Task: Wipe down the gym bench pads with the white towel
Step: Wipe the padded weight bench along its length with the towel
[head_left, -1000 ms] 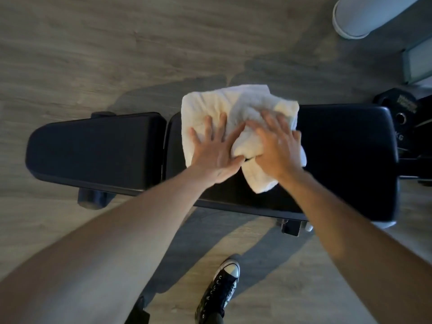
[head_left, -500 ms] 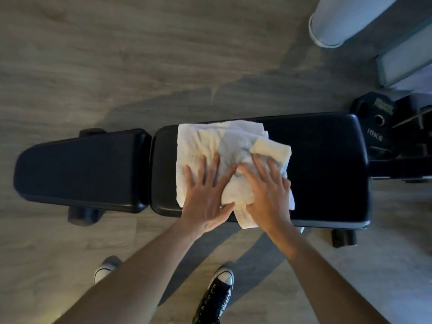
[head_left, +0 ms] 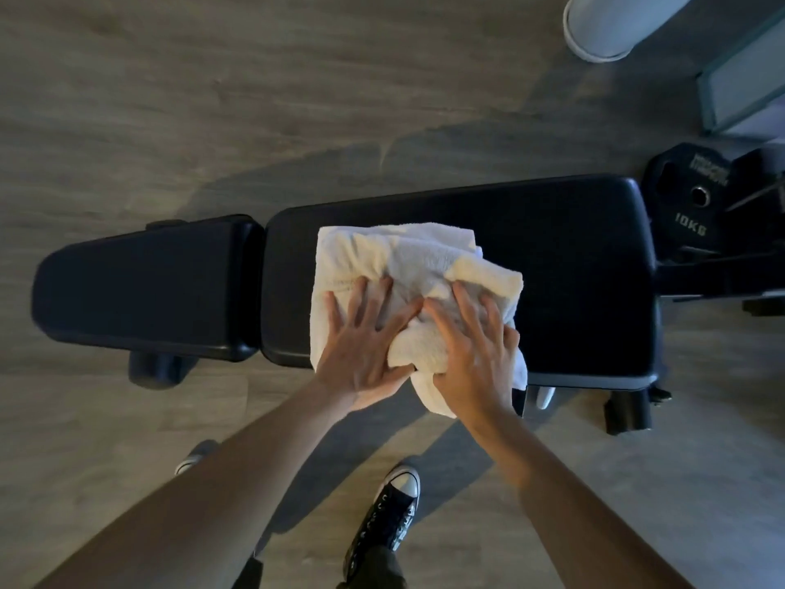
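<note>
- The wood-look floor (head_left: 170, 99) lies all around, beyond and beneath both hands.
- The long bench pad (head_left: 573, 269), black and smooth, runs under both hands and stretches well off to the right of the right hand. That stretch is bare of towel.
- The short bench pad (head_left: 144, 282) sits just left of the left hand, across a narrow gap from the long pad. No towel is on it.
- The white towel (head_left: 382, 257) lies bunched on the long pad, under both palms and reaching past the fingertips. Its near edge hangs off the pad's near side below the right wrist.
- I judge it light, soft and floppy. It should slide easily on the slick pad but will rumple, so flat palm pressure on the thickest folds ought to steer it better than a corner pinch.
- A weight plate (head_left: 688, 197) marked 10KG stands well to the right of the right hand, past the pad's end.
- The left hand (head_left: 361, 346) lies flat with fingers spread, pressing the towel and gripping nothing.
- The right hand (head_left: 471, 359) does likewise on the towel's bunched hump, fingers splayed and not curled round it.
- One dark sneaker (head_left: 388, 516) shows on the floor between the forearms.
</note>
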The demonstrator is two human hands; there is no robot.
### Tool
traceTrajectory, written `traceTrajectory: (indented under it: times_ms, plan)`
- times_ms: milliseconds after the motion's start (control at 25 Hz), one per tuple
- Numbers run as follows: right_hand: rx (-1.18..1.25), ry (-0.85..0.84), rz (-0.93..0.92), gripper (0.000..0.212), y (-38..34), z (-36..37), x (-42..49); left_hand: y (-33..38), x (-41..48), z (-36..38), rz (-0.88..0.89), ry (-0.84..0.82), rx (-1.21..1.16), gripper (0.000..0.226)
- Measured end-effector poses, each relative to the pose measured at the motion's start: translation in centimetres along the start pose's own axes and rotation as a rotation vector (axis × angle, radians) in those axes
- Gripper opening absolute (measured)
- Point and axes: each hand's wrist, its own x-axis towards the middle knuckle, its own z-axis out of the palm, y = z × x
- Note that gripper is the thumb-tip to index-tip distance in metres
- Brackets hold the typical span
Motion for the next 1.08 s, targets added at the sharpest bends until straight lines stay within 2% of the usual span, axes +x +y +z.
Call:
traceTrajectory:
  times_ms: [240, 440, 640, 760, 920, 1080]
  plan:
    - [-0.110, 0.042, -0.081, 0.083, 5.0, -3.9, 9.8, 3.3, 8.7, -3.3, -0.131, 0.066, -0.078, 0.086]
    - [-0.093, 0.001, -0.105, 0.071, 7.5, -6.6, 15.4, 5.0, 14.3, -4.7, -0.196, 0.011, -0.062, 0.084]
    - [-0.050, 0.036, -0.037, 0.075, 6.7, -5.7, 9.9, 6.1, 9.6, -2.3, -0.104, 0.066, -0.057, 0.083]
    - [-0.078, 0.014, 0.028, 0.088, 6.0, -4.5, 3.5, 6.9, 4.4, -0.2, 0.000, 0.106, -0.048, 0.085]
    - [-0.011, -0.028, 0.083, 0.105, 5.3, -2.0, -3.6, 7.9, -1.4, 3.2, 0.048, 0.161, -0.058, 0.086]
    - [0.025, 0.041, 0.116, 0.100, 6.1, -1.3, -4.6, 8.1, -1.1, 3.4, 0.091, 0.142, -0.024, 0.088]
